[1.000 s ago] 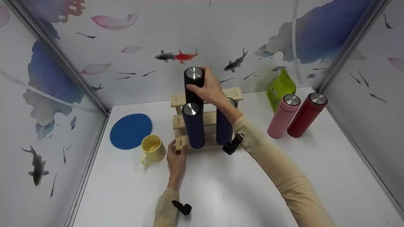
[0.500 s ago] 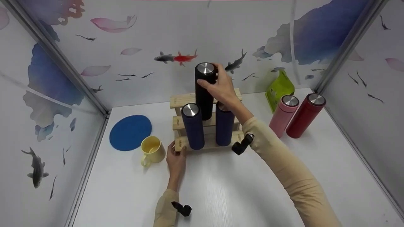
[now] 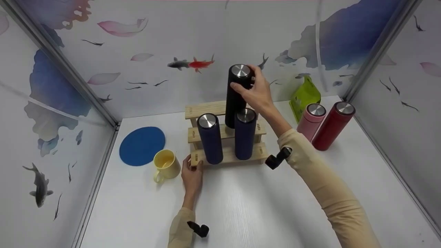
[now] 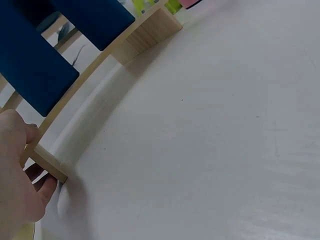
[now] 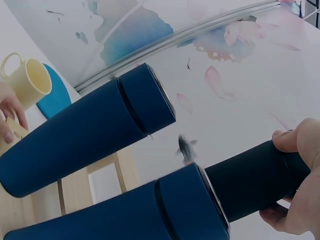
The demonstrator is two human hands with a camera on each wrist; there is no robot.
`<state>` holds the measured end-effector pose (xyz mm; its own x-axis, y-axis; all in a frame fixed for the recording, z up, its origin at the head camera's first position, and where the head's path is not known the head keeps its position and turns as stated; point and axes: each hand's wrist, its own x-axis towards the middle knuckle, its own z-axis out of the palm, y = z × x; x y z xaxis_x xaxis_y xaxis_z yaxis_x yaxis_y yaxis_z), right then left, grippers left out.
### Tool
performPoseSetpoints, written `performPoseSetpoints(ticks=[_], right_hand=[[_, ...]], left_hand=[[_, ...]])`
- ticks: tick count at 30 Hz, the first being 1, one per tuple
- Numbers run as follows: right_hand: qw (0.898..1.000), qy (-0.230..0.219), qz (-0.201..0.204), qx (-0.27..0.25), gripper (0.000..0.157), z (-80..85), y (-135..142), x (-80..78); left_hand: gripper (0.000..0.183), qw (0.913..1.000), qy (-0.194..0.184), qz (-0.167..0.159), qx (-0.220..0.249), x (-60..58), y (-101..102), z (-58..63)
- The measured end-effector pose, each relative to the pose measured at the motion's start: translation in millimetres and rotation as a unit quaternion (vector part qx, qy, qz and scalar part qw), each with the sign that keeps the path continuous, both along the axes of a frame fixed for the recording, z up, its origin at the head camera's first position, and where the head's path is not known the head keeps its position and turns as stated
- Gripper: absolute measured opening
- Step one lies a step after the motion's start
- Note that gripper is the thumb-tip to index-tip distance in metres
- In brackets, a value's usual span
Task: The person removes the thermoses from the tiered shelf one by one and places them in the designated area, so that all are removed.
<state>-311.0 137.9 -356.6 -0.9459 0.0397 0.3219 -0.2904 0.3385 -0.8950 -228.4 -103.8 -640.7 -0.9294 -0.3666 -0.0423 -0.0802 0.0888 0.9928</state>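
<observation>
My right hand (image 3: 256, 89) grips a black thermos bottle (image 3: 236, 100) round its upper part, fingers and thumb on either side. The bottle stands upright behind two dark blue thermos bottles, its base near the middle step; I cannot tell whether it touches. One blue thermos (image 3: 211, 141) is on the left of the three-tier wooden rack's (image 3: 227, 159) lowest step, the other blue thermos (image 3: 245, 137) on the right. My left hand (image 3: 192, 177) holds the left end of that step, thumb on top and fingers underneath, as the left wrist view (image 4: 15, 170) shows.
A yellow mug (image 3: 167, 165) stands just left of my left hand, with a blue round mat (image 3: 142, 146) behind it. To the right are a pink thermos (image 3: 311, 120), a red thermos (image 3: 333, 127) and a green pouch (image 3: 305, 94). Patterned walls enclose the white table.
My right hand has carried the black thermos from the rack's left side to the right, behind the right blue thermos. The left hand has kept its hold on the rack.
</observation>
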Motion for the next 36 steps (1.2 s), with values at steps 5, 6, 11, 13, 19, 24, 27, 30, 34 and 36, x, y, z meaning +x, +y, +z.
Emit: performPoseSetpoints(ticks=[5, 6, 11, 13, 19, 24, 27, 30, 34, 36], right_hand=[[1.000, 0.000, -0.013, -0.016, 0.071, -1.2, 16.1, 2.3], [1.000, 0.001, -0.016, -0.018, 0.072, -1.4, 18.9, 2.6], [0.999, 0.013, -0.035, -0.022, 0.072, -3.9, 31.4, 4.1], [0.998, 0.026, -0.043, -0.025, 0.071, -5.8, 36.3, 4.5], [0.994, 0.076, -0.069, -0.046, 0.068, -9.9, 48.8, 5.3], [0.989, 0.107, -0.089, -0.053, 0.068, -11.1, 56.5, 8.8], [0.986, 0.120, -0.100, -0.056, 0.067, -12.2, 61.3, 10.9], [0.984, 0.122, -0.115, -0.058, 0.067, -14.3, 66.7, 12.0], [0.981, 0.127, -0.131, -0.065, 0.067, -16.7, 72.4, 12.1], [0.979, 0.131, -0.140, -0.067, 0.068, -18.3, 74.7, 12.0]], left_hand=[[0.057, 1.0000, -0.004, 0.006, -0.005, -1.3, 0.9, -1.8], [0.057, 0.9999, -0.004, 0.007, -0.007, -1.5, 1.1, -2.0], [0.057, 0.9999, -0.003, 0.012, -0.012, -1.7, 1.1, -2.1], [0.057, 0.9998, -0.002, 0.011, -0.014, -1.4, 1.1, -2.1], [0.056, 0.9998, 0.005, 0.012, -0.012, -1.3, 1.4, -2.9], [0.055, 0.9998, 0.011, 0.014, -0.009, -1.2, 1.2, -1.7], [0.055, 0.9998, 0.016, 0.011, -0.007, -0.5, 0.9, -1.5], [0.055, 0.9996, 0.025, 0.008, -0.007, -0.2, 0.6, -2.6], [0.056, 0.9996, 0.028, 0.008, -0.007, -0.3, 0.3, -3.6], [0.055, 0.9996, 0.026, 0.010, -0.007, -0.5, 0.1, -3.5]])
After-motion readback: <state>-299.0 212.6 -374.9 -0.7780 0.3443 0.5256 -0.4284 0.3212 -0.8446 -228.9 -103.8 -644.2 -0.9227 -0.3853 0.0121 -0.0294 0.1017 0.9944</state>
